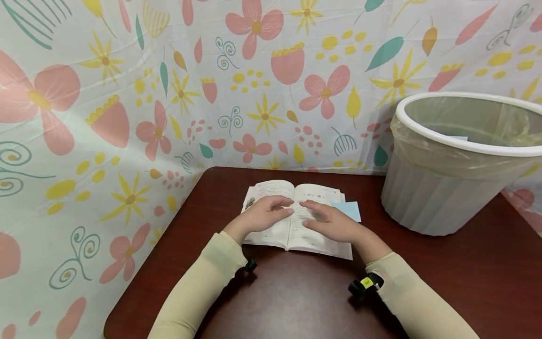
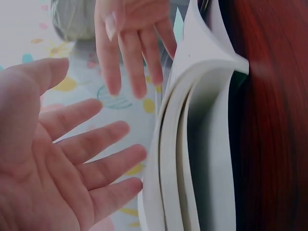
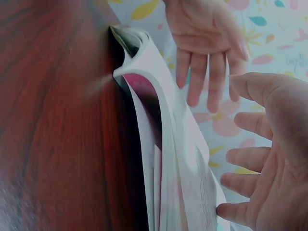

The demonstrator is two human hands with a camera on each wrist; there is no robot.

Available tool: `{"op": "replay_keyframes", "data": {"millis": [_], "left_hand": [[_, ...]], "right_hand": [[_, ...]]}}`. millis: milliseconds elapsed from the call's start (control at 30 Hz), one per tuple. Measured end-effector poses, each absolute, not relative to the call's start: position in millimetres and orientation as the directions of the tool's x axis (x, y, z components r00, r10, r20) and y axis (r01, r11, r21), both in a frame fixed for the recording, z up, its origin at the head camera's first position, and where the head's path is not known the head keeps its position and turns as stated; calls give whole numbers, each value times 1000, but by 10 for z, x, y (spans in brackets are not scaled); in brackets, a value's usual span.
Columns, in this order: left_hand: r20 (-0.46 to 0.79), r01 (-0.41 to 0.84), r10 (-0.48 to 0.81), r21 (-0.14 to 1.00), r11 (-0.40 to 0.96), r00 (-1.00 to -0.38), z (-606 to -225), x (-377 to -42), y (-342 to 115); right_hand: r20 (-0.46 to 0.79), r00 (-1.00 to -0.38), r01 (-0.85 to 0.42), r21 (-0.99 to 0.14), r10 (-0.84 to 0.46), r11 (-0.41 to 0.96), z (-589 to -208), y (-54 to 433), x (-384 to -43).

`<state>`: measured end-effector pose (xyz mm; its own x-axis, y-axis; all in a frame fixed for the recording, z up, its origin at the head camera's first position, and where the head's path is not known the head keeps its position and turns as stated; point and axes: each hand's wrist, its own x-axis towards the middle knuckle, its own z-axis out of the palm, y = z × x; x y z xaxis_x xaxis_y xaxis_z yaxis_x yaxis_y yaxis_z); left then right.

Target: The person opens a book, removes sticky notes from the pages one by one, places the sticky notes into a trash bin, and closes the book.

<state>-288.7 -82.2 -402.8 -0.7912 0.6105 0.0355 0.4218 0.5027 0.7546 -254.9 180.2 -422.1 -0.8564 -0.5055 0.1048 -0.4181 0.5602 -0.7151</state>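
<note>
Book (image 1: 315,239) lies spread face-up near the far part of the dark red wood-grain table (image 1: 292,301), its spine running away from me, printed text on both pages and a small picture at the far left.

My left hand (image 1: 262,217) is over the left page, my right hand (image 1: 332,223) over the right. Both palms face inward, fingers parted and loosely extended, thumbs apart from them; neither has hold of anything. Fingertips point at each other across the spine, a gap between. Little fingers come close to the paper; contact I cannot tell. Between them the hands cover much of the middle of both pages.

A light blue slip (image 1: 352,212) juts past the book's right edge, just beyond my right hand; whether it is tucked in or lies alongside, I cannot tell.

Farther right, well apart from the book, a ribbed grey bin (image 1: 423,202) with a white rim takes up the table's far right part. Clear liner (image 1: 410,134) folded over the rim; a bit of something blue inside.

Flower-printed cloth (image 1: 264,96) closes off the back and left sides. Cream sleeves (image 1: 211,278) on both arms, small black devices (image 1: 359,288) at the wrists.
</note>
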Motion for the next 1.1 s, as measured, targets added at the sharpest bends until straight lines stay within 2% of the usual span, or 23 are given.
{"op": "replay_keyframes", "data": {"millis": [233,500,833,1000,1100], "left_hand": [[-62,439,691,730,524,-720,-3998,-2796,-719],[-194,508,721,590,627,-665,-3871,-2827,-575],[-333,606,717,385,697,-613,-3834,-3082,-211],[-375,627,695,303,717,-614,-3885,-3220,38],[-381,632,682,267,728,-625,-3905,-3267,172]], "right_hand": [[92,-876,-382,-733,-474,564,-4258,1927,-2626],[121,-887,-362,-782,-446,508,-4291,1999,-2685],[47,-950,-136,-952,-309,273,-4430,2154,-2810],[-19,-966,1,-997,-258,71,-4490,2219,-2858],[-50,-966,52,-999,-255,0,-4498,2256,-2871]]}}
